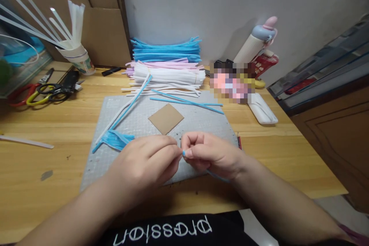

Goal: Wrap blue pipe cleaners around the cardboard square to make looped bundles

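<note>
pinch on blue stem (183,153), worked above cutting mat (93,171)

the end of the blue stem is clamped between thumb and forefinger of the right hand (211,152). only a short tip is exposed; a further length is seen below that hand, toward the wrist. the tip is met by the fingers of the left hand (152,157), which is shown from the back. its thumb is hidden, so whether a true pinch is made on that side cannot be told.

the step is judged to be fine shaping of the end, perhaps a bend or a twist. for good work, the right-hand pinch should be set close to the tip, so that wobble is limited. force is best applied by the left fingertips in small amounts, with the shape checked after each. the trailing length should be allowed to hang free of the forearm, lest it be tugged or turned by accident.

just beyond the hands, a cardboard piece (166,118) is laid flat; past it, two blue stems (201,104) are crossed. a blue cluster (115,139) is partly hidden behind the left hand and should not be pressed by it.
</note>
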### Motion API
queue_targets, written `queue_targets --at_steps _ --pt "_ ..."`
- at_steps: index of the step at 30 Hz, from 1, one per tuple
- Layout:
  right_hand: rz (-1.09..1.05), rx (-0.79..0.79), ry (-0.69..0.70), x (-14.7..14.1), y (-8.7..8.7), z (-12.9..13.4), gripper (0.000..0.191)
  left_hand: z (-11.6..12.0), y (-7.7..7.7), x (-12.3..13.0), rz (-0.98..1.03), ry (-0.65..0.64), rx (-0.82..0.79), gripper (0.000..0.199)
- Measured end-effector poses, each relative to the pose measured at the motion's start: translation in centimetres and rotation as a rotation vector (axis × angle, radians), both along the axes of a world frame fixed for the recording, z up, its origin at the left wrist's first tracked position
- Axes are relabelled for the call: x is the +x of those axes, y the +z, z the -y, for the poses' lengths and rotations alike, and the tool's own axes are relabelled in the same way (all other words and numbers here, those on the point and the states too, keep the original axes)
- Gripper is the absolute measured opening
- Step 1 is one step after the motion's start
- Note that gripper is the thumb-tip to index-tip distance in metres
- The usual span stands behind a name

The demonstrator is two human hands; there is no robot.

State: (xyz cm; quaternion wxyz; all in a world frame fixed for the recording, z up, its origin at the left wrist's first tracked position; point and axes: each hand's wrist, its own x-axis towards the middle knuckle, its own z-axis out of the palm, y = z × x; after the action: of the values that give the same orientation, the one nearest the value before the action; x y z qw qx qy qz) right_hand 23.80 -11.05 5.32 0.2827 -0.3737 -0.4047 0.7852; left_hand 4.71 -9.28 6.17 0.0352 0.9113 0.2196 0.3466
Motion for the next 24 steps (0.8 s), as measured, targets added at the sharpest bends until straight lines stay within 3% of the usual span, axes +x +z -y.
queue_targets --at_steps 5,8,10,13,15,16,18,21,24 --pt "0.55 0.812 0.028 0.3 1.9 0.4 0.015 0.1 0.0 -0.1 0.029 -0.018 -0.171 0.011" --pt "0.727 1.293 0.109 0.8 2.4 0.1 0.019 0.2 0.5 -0.1 0.022 -0.037 -0.332 0.011" --pt "0.743 1.464 0.194 1.2 2.2 -0.3 0.018 0.2 0.9 0.0 0.021 -0.052 -0.443 0.011" --pt "0.703 1.503 0.281 1.5 2.0 -0.7 0.017 0.1 0.9 0.0 0.029 -0.072 -0.509 0.012" --pt "0.685 1.364 0.217 1.5 2.0 -0.7 0.015 0.0 0.6 0.0 0.025 -0.085 -0.467 0.011" --pt "0.663 1.217 0.171 1.4 2.1 -0.7 0.016 0.0 0.4 0.0 0.018 -0.092 -0.437 0.011" --pt "0.551 0.768 0.14 1.2 2.3 -0.9 0.023 0.1 0.0 -0.1 -0.003 -0.109 -0.395 0.011" --pt "0.285 0.037 0.287 1.2 1.9 -1.6 0.031 0.3 -0.5 -0.2 -0.045 -0.123 -0.384 0.012" --pt "0.018 -0.358 0.436 1.5 0.4 -2.2 0.026 0.3 -0.6 -0.2 -0.054 -0.123 -0.379 0.014"
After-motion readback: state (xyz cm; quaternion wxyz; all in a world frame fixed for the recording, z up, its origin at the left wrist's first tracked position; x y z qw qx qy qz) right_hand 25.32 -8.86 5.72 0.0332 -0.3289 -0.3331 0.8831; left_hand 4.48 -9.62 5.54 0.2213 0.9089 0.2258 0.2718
